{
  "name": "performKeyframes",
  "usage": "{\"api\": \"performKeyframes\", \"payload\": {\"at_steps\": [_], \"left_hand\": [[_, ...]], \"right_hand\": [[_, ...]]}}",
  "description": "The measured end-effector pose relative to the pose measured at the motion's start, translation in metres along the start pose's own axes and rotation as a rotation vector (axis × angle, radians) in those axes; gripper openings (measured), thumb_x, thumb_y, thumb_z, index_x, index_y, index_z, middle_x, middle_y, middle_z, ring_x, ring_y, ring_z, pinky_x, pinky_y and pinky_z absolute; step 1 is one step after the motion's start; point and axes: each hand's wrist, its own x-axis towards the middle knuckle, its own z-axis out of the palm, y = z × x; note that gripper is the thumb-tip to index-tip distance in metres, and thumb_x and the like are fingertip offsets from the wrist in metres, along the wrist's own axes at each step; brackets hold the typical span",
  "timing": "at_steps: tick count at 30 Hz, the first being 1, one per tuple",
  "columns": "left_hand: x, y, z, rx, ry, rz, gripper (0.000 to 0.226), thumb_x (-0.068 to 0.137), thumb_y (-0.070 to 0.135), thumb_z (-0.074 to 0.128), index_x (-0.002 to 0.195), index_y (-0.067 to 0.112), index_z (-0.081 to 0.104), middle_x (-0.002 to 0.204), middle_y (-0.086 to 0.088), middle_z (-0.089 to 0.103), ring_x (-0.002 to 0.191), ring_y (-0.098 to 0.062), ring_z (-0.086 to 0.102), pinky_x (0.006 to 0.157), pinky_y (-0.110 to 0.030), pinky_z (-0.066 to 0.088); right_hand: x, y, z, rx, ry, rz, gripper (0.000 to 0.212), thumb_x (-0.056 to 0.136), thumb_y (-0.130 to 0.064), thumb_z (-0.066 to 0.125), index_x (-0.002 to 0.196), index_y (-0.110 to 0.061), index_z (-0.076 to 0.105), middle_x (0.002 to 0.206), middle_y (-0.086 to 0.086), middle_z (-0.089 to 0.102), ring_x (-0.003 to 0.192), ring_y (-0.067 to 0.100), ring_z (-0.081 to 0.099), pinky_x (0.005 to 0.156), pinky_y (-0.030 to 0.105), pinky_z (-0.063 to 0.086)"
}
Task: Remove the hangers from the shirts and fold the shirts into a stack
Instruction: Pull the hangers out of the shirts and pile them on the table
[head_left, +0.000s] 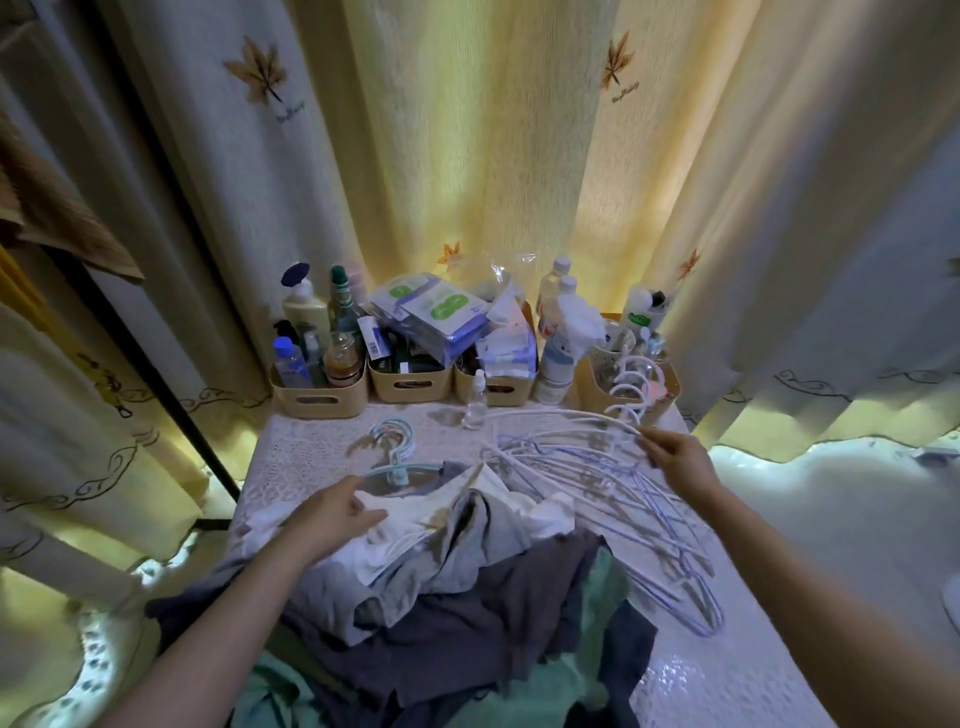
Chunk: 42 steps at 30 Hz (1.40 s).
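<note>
Shirts (447, 561) lie in a heap on the table (311, 447). Right hand (675, 457) pinches a white hanger (561, 415) just pulled free, I think. Left hand (332, 514), fingers bent, presses the white shirt (395, 525). Next: drop hanger, fold.
</note>
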Motion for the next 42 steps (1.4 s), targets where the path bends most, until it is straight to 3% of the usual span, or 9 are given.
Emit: {"api": "performKeyframes", "payload": {"at_steps": [5,9,13,16,21,25,30,36,42], "left_hand": [[-0.004,-0.006,0.006,0.370,0.133,0.076,0.059,0.080,0.049,0.066,0.130,0.023,0.048,0.122,-0.004,0.047,0.116,-0.024,0.044,0.091,-0.034,0.043],[-0.011,-0.006,0.001,0.459,0.187,0.131,0.022,0.083,0.044,0.065,0.085,0.028,0.051,0.107,0.006,0.045,0.113,-0.020,0.044,0.087,-0.032,0.038],[-0.024,-0.003,-0.006,-0.001,-0.119,0.279,0.026,0.092,0.026,0.059,0.071,0.021,0.045,0.068,0.008,0.045,0.067,-0.001,0.049,0.067,-0.020,0.036],[-0.036,0.003,-0.010,-0.146,-0.373,0.296,0.027,0.094,0.029,0.056,0.071,0.022,0.044,0.065,0.008,0.038,0.056,0.003,0.038,0.059,-0.009,0.033],[-0.029,-0.003,0.006,-0.069,-0.336,0.129,0.026,0.088,0.042,0.062,0.092,0.023,0.046,0.090,0.009,0.049,0.078,-0.003,0.049,0.065,-0.014,0.038],[-0.024,-0.014,0.018,0.193,0.141,0.155,0.073,0.075,0.059,0.067,0.129,0.017,0.042,0.125,-0.001,0.043,0.118,-0.019,0.042,0.096,-0.031,0.038],[-0.013,-0.022,0.021,0.137,0.292,0.017,0.074,0.092,0.049,0.050,0.148,0.009,0.023,0.151,-0.009,0.033,0.138,-0.025,0.033,0.110,-0.037,0.027],[0.000,-0.026,0.015,0.191,0.325,0.037,0.045,0.092,0.031,0.057,0.131,0.010,0.047,0.127,-0.011,0.049,0.118,-0.028,0.047,0.097,-0.033,0.037],[0.004,-0.020,0.004,0.016,0.365,0.091,0.013,0.091,0.019,0.061,0.092,0.007,0.058,0.092,-0.013,0.056,0.091,-0.032,0.054,0.077,-0.036,0.042]], "right_hand": [[0.001,0.058,-0.005,-0.079,0.059,0.250,0.030,0.093,-0.019,0.059,0.119,-0.006,0.066,0.065,0.004,0.057,0.058,0.016,0.045,0.063,0.029,0.034],[-0.006,0.077,0.010,-0.240,-0.045,0.302,0.036,0.095,-0.012,0.054,0.130,-0.005,0.056,0.120,0.023,0.062,0.109,0.036,0.058,0.083,0.032,0.040],[-0.004,0.062,0.033,-0.345,0.106,0.423,0.046,0.087,-0.001,0.056,0.132,-0.001,0.047,0.136,0.025,0.045,0.124,0.040,0.044,0.103,0.040,0.035],[-0.001,0.028,0.058,-0.273,0.257,0.397,0.033,0.085,0.000,0.056,0.117,0.001,0.054,0.126,0.025,0.051,0.116,0.041,0.047,0.098,0.042,0.039],[-0.005,-0.039,0.119,-0.133,-0.280,-0.103,0.024,0.090,-0.003,0.054,0.109,-0.004,0.067,0.111,0.013,0.068,0.105,0.028,0.062,0.092,0.034,0.047],[-0.011,-0.069,0.167,-0.374,-0.806,-0.247,0.035,0.098,-0.029,0.048,0.129,-0.018,0.057,0.133,0.004,0.057,0.119,0.019,0.054,0.098,0.025,0.037],[-0.013,-0.064,0.175,-0.599,-0.966,-0.162,0.043,0.098,-0.050,0.037,0.111,-0.016,0.062,0.124,0.010,0.059,0.113,0.025,0.053,0.098,0.034,0.038],[-0.014,-0.060,0.160,-0.678,-1.148,-0.133,0.047,0.090,-0.060,0.045,0.087,-0.016,0.060,0.089,0.003,0.056,0.081,0.017,0.048,0.078,0.030,0.039],[-0.004,-0.061,0.162,-0.259,-0.570,-0.201,0.032,0.091,-0.030,0.061,0.116,-0.011,0.063,0.109,0.009,0.067,0.099,0.021,0.061,0.084,0.027,0.043]]}}
